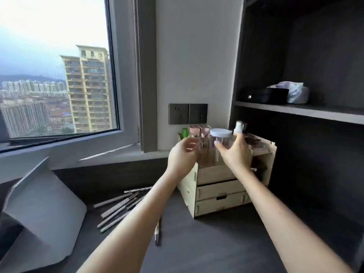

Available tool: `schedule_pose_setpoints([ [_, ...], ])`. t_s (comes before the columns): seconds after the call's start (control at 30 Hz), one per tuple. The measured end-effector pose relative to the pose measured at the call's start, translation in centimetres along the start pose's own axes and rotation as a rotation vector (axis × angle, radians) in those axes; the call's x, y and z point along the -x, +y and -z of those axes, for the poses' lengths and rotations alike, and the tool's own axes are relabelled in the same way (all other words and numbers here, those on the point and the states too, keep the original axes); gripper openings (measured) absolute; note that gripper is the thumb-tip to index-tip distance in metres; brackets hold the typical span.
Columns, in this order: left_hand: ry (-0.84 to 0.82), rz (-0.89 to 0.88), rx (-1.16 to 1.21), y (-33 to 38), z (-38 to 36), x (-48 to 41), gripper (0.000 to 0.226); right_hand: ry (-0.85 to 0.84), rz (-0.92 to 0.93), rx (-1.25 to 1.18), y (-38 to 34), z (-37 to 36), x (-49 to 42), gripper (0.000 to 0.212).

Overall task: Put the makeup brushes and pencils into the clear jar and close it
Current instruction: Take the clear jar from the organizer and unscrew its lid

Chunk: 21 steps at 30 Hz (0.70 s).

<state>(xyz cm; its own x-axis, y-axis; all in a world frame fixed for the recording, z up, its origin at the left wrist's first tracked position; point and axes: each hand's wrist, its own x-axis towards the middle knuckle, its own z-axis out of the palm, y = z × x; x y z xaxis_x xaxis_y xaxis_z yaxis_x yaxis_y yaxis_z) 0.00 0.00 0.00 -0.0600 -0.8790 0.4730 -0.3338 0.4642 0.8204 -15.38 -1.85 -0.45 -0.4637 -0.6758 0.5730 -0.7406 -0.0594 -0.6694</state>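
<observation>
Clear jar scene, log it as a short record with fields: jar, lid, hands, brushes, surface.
jar: clear jar on wooden organizer
lid: white lid, on
right hand: fingers around jar
left hand: open, beside jar, holding nothing
brushes and pencils: loose on dark desk, none in jar

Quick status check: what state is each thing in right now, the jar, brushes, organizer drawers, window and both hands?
Clear jar: lid on, upright, atop organizer.
Brushes and pencils: loose on desk.
Organizer: drawers shut.
Window: appears shut.
Right hand: gripping the jar.
Left hand: open, empty, beside jar.
</observation>
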Motion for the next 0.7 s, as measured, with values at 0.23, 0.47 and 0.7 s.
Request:
schedule_pose_setpoints([
  [0.23, -0.154, 0.214, 0.189, -1.9, -5.0, -4.2, 0.051, -0.034, -0.068, 0.058, 1.5, -2.7, -2.0, 0.072],
  [0.47, -0.167, 0.163, 0.319, -1.2, -5.0, -3.8, 0.051, 0.139, 0.052, 0.012, 0.8, -2.0, -2.0, 0.056],
  [0.7, 0.080, -0.385, -0.169, 0.7, 0.7, -0.4, 0.061, 0.123, 0.132, -0.422, -4.5, 1.8, 2.1, 0.059],
])
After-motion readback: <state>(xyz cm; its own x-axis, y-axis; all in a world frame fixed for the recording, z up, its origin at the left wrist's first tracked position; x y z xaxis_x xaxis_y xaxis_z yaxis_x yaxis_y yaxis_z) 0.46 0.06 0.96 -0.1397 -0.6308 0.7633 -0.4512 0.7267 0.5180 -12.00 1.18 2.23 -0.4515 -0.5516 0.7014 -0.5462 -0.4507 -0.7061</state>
